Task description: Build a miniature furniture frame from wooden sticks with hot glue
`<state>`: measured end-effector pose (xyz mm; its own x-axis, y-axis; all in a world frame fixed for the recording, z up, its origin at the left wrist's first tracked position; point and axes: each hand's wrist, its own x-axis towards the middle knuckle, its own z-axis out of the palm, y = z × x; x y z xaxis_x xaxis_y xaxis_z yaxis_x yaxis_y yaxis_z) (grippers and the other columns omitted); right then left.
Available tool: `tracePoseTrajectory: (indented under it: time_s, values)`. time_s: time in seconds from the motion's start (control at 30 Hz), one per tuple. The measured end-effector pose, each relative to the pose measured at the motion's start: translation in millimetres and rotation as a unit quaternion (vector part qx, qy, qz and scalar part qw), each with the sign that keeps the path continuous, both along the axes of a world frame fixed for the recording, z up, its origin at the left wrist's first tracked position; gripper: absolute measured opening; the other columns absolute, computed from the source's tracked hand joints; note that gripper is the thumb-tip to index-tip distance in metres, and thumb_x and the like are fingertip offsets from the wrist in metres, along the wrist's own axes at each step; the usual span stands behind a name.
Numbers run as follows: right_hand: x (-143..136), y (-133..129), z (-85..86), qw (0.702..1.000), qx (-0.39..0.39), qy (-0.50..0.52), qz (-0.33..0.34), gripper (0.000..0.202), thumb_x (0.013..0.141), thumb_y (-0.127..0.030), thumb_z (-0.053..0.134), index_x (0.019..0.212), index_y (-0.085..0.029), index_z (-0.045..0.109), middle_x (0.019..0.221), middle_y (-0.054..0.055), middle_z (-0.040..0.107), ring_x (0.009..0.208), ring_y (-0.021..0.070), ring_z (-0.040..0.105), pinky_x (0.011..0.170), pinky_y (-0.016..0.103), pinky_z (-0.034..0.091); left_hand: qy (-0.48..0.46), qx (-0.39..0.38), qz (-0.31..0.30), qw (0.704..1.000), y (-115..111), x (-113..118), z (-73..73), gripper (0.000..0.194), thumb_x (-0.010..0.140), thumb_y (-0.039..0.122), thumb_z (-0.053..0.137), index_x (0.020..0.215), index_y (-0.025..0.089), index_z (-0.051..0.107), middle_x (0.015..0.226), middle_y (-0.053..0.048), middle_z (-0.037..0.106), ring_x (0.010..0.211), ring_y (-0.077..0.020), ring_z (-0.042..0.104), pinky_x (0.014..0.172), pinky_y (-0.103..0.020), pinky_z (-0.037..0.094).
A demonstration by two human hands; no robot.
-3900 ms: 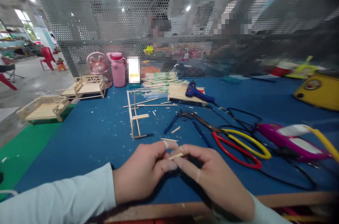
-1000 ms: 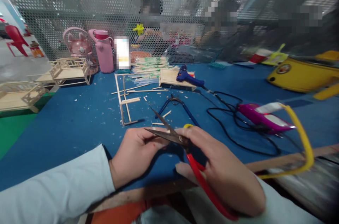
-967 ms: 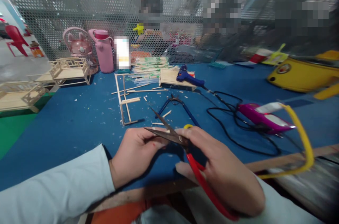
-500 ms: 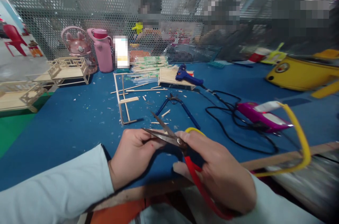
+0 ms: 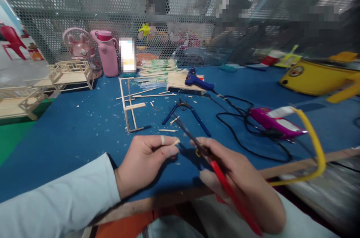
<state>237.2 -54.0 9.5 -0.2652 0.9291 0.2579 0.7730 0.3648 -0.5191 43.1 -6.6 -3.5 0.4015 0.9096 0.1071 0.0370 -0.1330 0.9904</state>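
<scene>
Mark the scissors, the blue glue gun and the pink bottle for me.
Scissors [image 5: 225,184]: head view, on the red handle.
Blue glue gun [image 5: 204,84]: head view, on the handle.
Pink bottle [image 5: 109,59]: head view, on the body.

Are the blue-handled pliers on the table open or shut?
Open: the pliers lie with their two blue handles spread wide apart.

No lettering, number or brand can be read. The small round badge [image 5: 296,71] on the yellow pouch [image 5: 320,77], at two o'clock, is too small to make out; the phone screen [image 5: 127,54], toward eleven o'clock, is pixelated.
</scene>
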Motion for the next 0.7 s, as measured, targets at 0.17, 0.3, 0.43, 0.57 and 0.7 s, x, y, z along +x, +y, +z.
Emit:
tracePoseTrajectory:
  time_s: [0.17, 0.3, 0.43, 0.57, 0.7]
  values:
    - [-2.9, -1.2, 0.1, 0.999, 0.006, -0.032, -0.026, 0.042, 0.075, -0.031, 0.059, 0.115, -0.020, 0.053, 0.099, 0.007, 0.065, 0.085, 0.0219, 0.063, 0.072, 0.033, 0.053, -0.026, 0.019, -0.014, 0.999, 0.6, -2.6, -2.1, 0.015, 0.080, 0.013, 0.060, 0.078, 0.017, 0.075, 0.075, 0.001, 0.074, 0.071, -0.0112, 0.065, 0.070, -0.017, 0.050]
    - [-6.3, -2.7, -6.5, 0.997, 0.055, -0.058, 0.016, 0.051, 0.070, -0.032, 0.066, 0.117, -0.015, 0.052, 0.102, 0.013, 0.062, 0.094, 0.0262, 0.060, 0.079, 0.039, 0.051, -0.045, 0.044, -0.045, 0.997, 0.6, -2.9, -1.6, 0.025, 0.081, 0.005, 0.054, 0.081, 0.018, 0.075, 0.084, 0.001, 0.076, 0.082, -0.0116, 0.068, 0.079, -0.016, 0.050]
    - [-8.7, -4.5, -4.8, 0.995, 0.070, -0.065, 0.017, 0.050, 0.069, -0.026, 0.067, 0.115, -0.015, 0.052, 0.099, 0.012, 0.061, 0.092, 0.0250, 0.060, 0.077, 0.039, 0.051, -0.054, 0.054, -0.049, 0.996, 1.0, -2.5, 0.9, 0.031, 0.076, -0.003, 0.052, 0.078, 0.019, 0.075, 0.078, 0.003, 0.076, 0.079, -0.0110, 0.069, 0.076, -0.015, 0.051]
    - [-10.2, -5.1, 0.5, 0.999, 0.016, -0.046, 0.023, 0.044, 0.071, -0.027, 0.067, 0.111, -0.017, 0.054, 0.097, 0.010, 0.061, 0.085, 0.0219, 0.059, 0.073, 0.036, 0.052, -0.047, 0.049, -0.048, 0.997, 1.1, -2.7, 2.4, 0.031, 0.076, -0.003, 0.053, 0.080, 0.018, 0.075, 0.082, 0.001, 0.076, 0.080, -0.0127, 0.069, 0.078, -0.018, 0.052]
    - [-7.4, -5.8, -0.8, 0.999, 0.011, -0.042, 0.024, 0.043, 0.075, -0.030, 0.066, 0.115, -0.019, 0.053, 0.097, 0.008, 0.062, 0.083, 0.0205, 0.059, 0.073, 0.034, 0.052, -0.047, 0.053, -0.062, 0.996, 0.5, -3.4, 1.5, 0.031, 0.079, -0.001, 0.053, 0.085, 0.020, 0.076, 0.088, 0.002, 0.076, 0.083, -0.0128, 0.069, 0.080, -0.019, 0.052]
